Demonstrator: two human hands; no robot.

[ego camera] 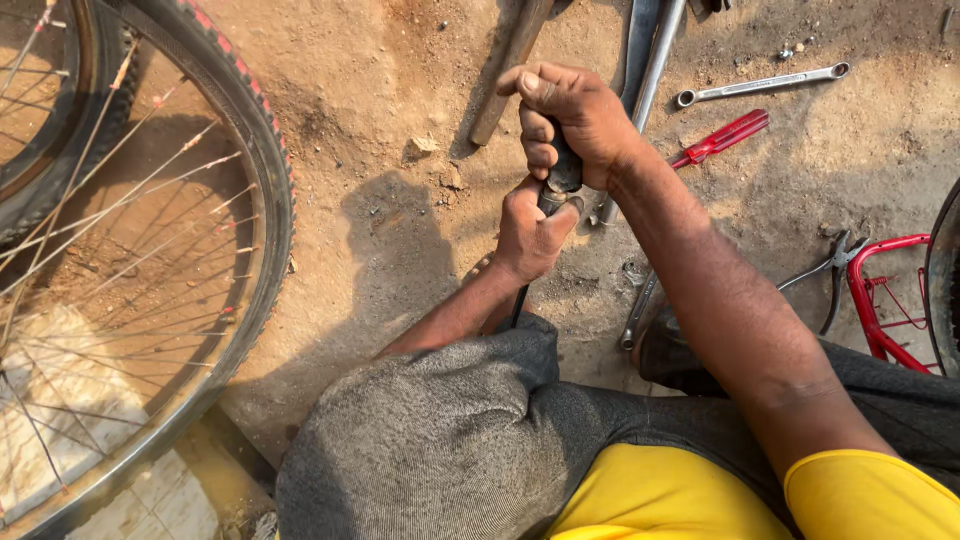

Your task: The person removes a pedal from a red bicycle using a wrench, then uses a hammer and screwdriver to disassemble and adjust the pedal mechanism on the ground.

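Two hands on one dark tool handle [563,176], held over the dirt ground [380,120], just beyond the grey knee [440,420]. Right hand [575,118] on top and farther away, fingers curled shut round the top of the handle. Left hand [530,235] just under it and nearer, fingers wrapped tight round the same handle, touching the right hand. Thin dark rod [518,300] running down from the handle toward the knee, low end hidden.

Looks like a hard push or squeeze on the tool, partway done. Calls for a firm hold and a slow, steady press, so as not to slip.

Right arm long and almost straight, reaching in from the near right. Left arm bent, coming up from behind the knee. Big bike wheel [262,215] at left. Red screwdriver [725,137], spanner [760,85] and pliers [835,265] lying at right, well apart from the hands.
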